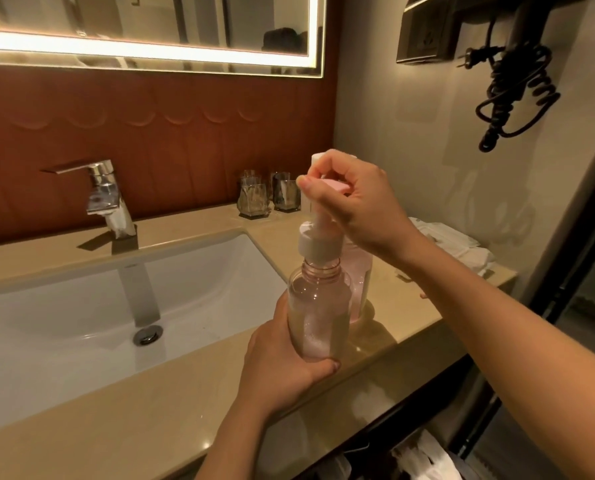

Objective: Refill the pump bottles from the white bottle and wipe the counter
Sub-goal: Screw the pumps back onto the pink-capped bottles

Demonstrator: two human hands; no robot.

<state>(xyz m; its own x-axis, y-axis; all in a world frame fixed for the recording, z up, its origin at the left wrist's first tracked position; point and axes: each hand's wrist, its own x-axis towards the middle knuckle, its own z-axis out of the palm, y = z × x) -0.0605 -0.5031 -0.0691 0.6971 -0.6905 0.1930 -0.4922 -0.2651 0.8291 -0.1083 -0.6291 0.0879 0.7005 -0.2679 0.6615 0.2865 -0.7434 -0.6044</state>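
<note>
The left hand (282, 362) wraps its fingers round the pink pump bottle (318, 306), upright just above the tabletop (185, 427) beside the sink (64, 323). The right hand (361, 202) pinches the pump head (320, 244), its collar loose on the threaded neck; a vertical stem should avoid cross-threading.

Clear pump bottle (318, 313) – upright at near edge of beige counter (413, 306), pale foamy liquid in lower half, neck threads bare. White pump head (320, 244) unscrewed, collar sitting at neck mouth. Second pump bottle (360, 271) – pink, standing just behind.
</note>
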